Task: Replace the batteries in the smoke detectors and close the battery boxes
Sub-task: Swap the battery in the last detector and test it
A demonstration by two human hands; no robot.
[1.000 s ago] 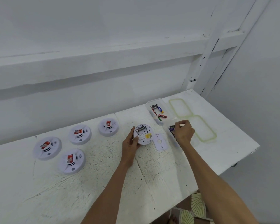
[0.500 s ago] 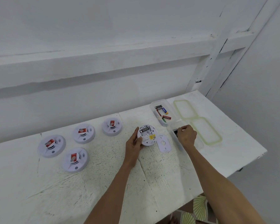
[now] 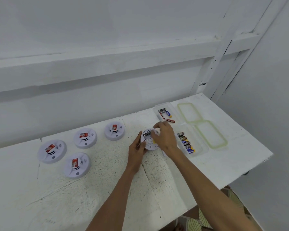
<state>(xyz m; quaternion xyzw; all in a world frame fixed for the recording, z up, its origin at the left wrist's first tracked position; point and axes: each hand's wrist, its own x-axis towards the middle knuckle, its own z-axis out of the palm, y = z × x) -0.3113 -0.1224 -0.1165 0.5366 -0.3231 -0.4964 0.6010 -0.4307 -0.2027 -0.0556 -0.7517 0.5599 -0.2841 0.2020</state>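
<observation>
An open smoke detector (image 3: pixel 148 142) lies back-up on the white table, with a black battery (image 3: pixel 146 134) in its compartment. My left hand (image 3: pixel 137 150) grips its left rim. My right hand (image 3: pixel 165 137) is over the detector with fingers curled down onto the compartment; the battery it carries is hidden under the fingers. The detector's white cover plate (image 3: pixel 163 153) peeks out beneath my right wrist. Just right of it is a clear box (image 3: pixel 200 150) holding a row of batteries (image 3: pixel 186 142).
Several closed smoke detectors with red labels sit to the left (image 3: pixel 114 130) (image 3: pixel 85 138) (image 3: pixel 52 151) (image 3: pixel 77 165). A second clear box (image 3: pixel 157 107) with loose batteries sits farther back. Two green-rimmed lids (image 3: pixel 189 112) (image 3: pixel 212 135) lie to the right. The table edge (image 3: pixel 257 165) runs close on the right.
My right hand left the near battery box and moved left onto the open detector. My left hand stayed on the detector's rim.
</observation>
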